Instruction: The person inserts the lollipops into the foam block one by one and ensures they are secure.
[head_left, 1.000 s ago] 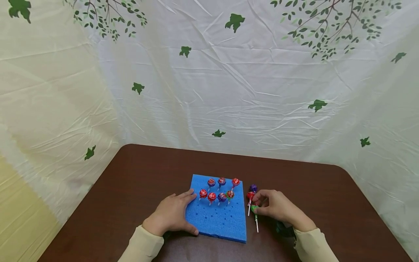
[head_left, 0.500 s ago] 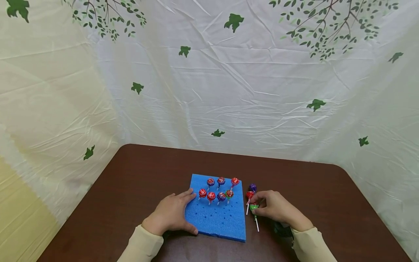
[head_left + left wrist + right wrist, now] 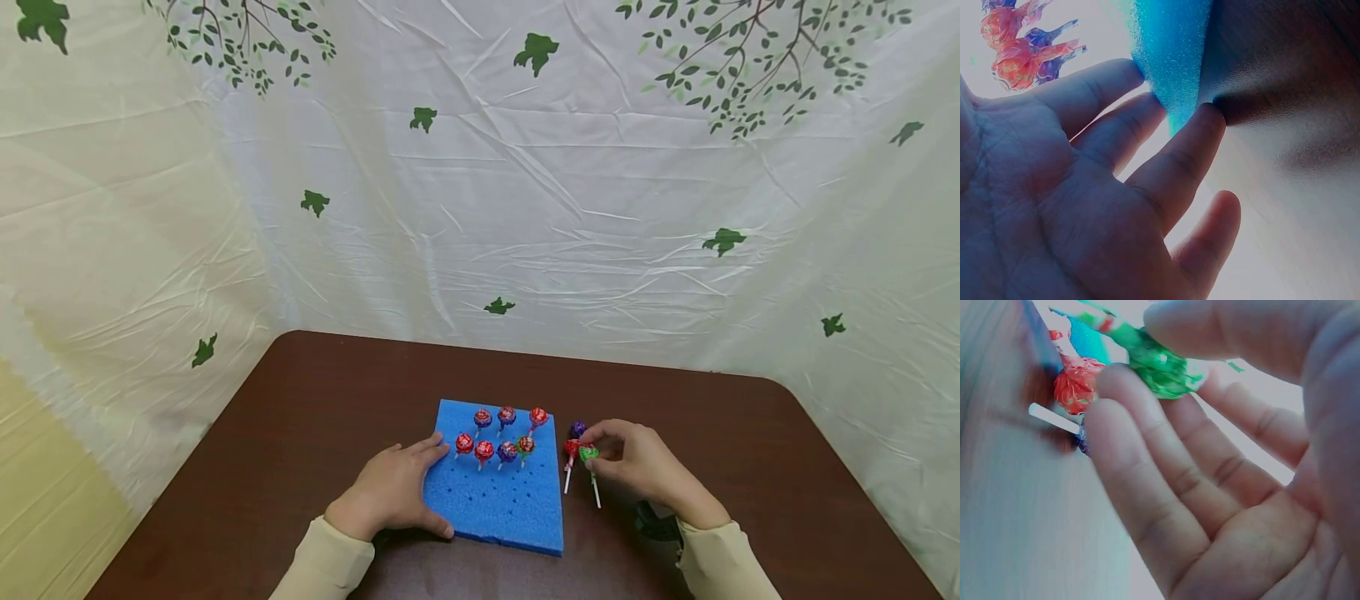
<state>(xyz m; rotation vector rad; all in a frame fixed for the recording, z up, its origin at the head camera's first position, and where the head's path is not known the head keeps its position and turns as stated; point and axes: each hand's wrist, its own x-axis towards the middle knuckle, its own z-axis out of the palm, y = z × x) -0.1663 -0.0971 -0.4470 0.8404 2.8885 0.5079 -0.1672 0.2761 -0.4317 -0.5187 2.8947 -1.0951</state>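
Observation:
A blue foam board (image 3: pixel 491 508) with small holes lies on the table, and several wrapped lollipops (image 3: pixel 484 452) stand upright in its far half in two rows. My left hand (image 3: pixel 397 490) rests at the board's left edge, fingers extended; in the left wrist view its fingertips touch the foam's side. To the right of the board, my right hand (image 3: pixel 645 467) pinches a green lollipop (image 3: pixel 1160 369) by its wrapped head between thumb and fingers, its white stick pointing toward me. Beside it lie a red lollipop (image 3: pixel 1077 384) and a purple lollipop (image 3: pixel 577 429) on the table.
The dark brown table (image 3: pixel 360 383) has rounded far corners. Behind it hangs a white curtain (image 3: pixel 420 250) printed with green leaves and branches. A dark band (image 3: pixel 656 523) sits at the right wrist by the sleeve.
My right hand has drawn the green lollipop slightly up and to the right, away from the red one's stick. The left hand and the board stay in place.

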